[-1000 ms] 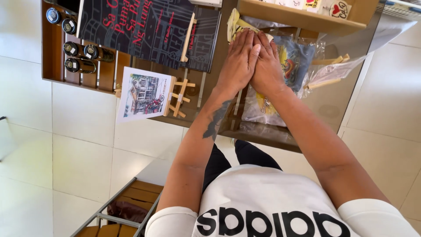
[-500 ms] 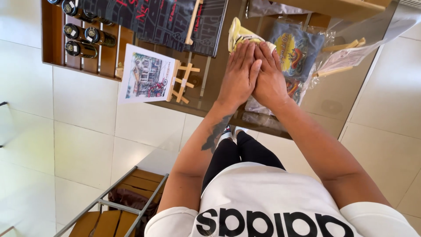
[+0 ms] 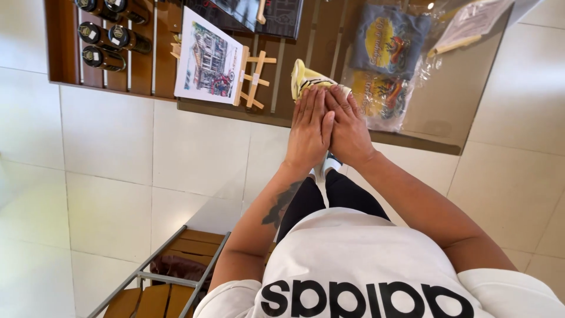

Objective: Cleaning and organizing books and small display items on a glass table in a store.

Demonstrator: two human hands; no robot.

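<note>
Resting side by side, both hands lie flat with fingers straight and together, gripping nothing. Left hand (image 3: pixel 309 126) and right hand (image 3: pixel 349 126) touch along their inner edges, palms down, at the near edge of the desk (image 3: pixel 447 100).

Just past the fingertips: a yellow packet (image 3: pixel 304 79), partly covered by them; whether the fingers press on it or only overlap it cannot be told.

Right of the right hand, just beside it: a clear bag (image 3: pixel 382 97) with a yellow and orange printed item inside, lying on the desk. Beyond it, further from the hand, a folded blue cloth (image 3: pixel 388 41) with a yellow round print.

Far right of the hands: another clear sleeve (image 3: pixel 471 23) with a paper in it.

Left of the left hand, near: a small wooden easel (image 3: pixel 256 73) carrying a painted street picture (image 3: pixel 209 56).

Further left, well apart: dark bottles (image 3: pixel 103 35) lying in a slatted wooden tray (image 3: pixel 59 47).

Beyond the easel: a dark board (image 3: pixel 265 12) with markings, cut off by the frame.

Below the hands: tiled floor (image 3: pixel 118 147). Near the left elbow, a wooden slatted bench (image 3: pixel 165 277) with a metal frame.
</note>
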